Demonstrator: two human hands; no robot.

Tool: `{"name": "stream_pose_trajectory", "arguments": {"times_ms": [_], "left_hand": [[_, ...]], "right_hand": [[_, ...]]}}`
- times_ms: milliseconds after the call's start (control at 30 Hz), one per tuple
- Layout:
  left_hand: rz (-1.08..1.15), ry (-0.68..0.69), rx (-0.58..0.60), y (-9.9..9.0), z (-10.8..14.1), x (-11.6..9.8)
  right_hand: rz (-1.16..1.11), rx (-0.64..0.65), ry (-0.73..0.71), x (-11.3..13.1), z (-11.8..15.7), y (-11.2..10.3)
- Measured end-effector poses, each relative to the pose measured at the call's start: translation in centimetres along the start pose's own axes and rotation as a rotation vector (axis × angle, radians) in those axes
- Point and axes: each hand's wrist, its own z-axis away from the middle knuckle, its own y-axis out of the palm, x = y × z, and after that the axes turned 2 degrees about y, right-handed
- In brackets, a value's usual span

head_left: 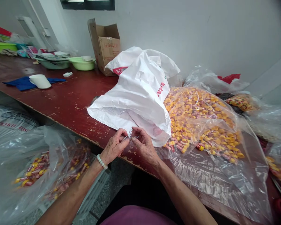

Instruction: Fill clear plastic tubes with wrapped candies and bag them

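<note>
My left hand (115, 144), with a pale bead bracelet on the wrist, has its fingers pinched on a thin, shiny item. Close beside it, my right hand (144, 144) pinches the same small thing, whose exact shape is too small to make out. Both hands meet just over the front edge of the dark red table (72, 107). Behind them lies a white woven sack (140, 84), its open mouth facing me. Right of the sack, a clear plastic bag (224, 175) holds many small pieces with yellow caps (199, 106).
A cardboard box (110, 47) stands behind the sack. Green basins (81, 64), a white cup (40, 81) and a blue cloth (20, 83) sit farther left. Below the table at left is another clear bag (9, 165) with yellow-capped pieces. More bags lie at far right.
</note>
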Motion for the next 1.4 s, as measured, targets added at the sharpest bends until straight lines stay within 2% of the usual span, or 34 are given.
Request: {"name": "stream_pose_trajectory", "arguments": {"times_ms": [133, 233, 300, 467, 533, 600, 700, 800, 900, 967, 1067, 1167, 1300, 1400], "left_hand": [[0.264, -0.103, -0.014, 0.1, 0.6, 0.2], [0.373, -0.118, 0.067, 0.1, 0.9, 0.6], [0.262, -0.082, 0.088, 0.0, 1.0, 0.9], [-0.24, 0.126, -0.063, -0.2, 0.2, 1.5], [-0.254, 0.231, -0.09, -0.1, -0.2, 1.7], [-0.157, 0.292, -0.096, 0.1, -0.7, 1.9], [0.057, 0.231, -0.095, 0.6, -1.3, 2.5], [0.395, 0.084, -0.119, 1.1, -1.8, 3.4], [0.789, -0.03, -0.142, 0.8, -2.4, 3.9], [0.954, -0.073, -0.146, 0.3, -2.9, 3.9], [1.035, -0.112, -0.148, -0.6, -3.8, 4.0], [1.086, -0.13, -0.105, -1.1, -5.0, 4.3], [1.196, -0.211, -0.086, -1.3, -6.2, 4.8], [1.196, -0.288, -0.097, -1.3, -6.6, 5.0]], "right_hand": [[-0.038, -0.008, 0.027, -0.2, 0.5, 1.1], [-0.119, -0.04, 0.1, -0.3, 0.9, 1.5], [-0.184, -0.05, 0.169, -0.3, 1.0, 1.6], [-0.396, -0.064, 0.196, 0.2, 0.4, 2.0], [-0.477, -0.056, 0.21, 0.4, 0.1, 2.2], [-0.476, -0.031, 0.221, 0.4, 0.0, 2.4], [-0.302, 0.034, 0.219, 0.5, -0.1, 2.7], [0.15, 0.108, 0.168, 0.6, -1.5, 2.2], [0.666, 0.063, 0.048, 0.4, -5.3, -0.3], [0.856, 0.02, 0.02, 0.0, -8.6, -3.2], [1.091, -0.053, 0.002, -0.5, -13.3, -7.5], [1.24, -0.141, -0.022, -0.9, -16.6, -10.0], [1.461, -0.202, 0.014, -1.9, -19.4, -9.9], [1.485, -0.223, 0.042, -3.1, -20.3, -8.9]]}}
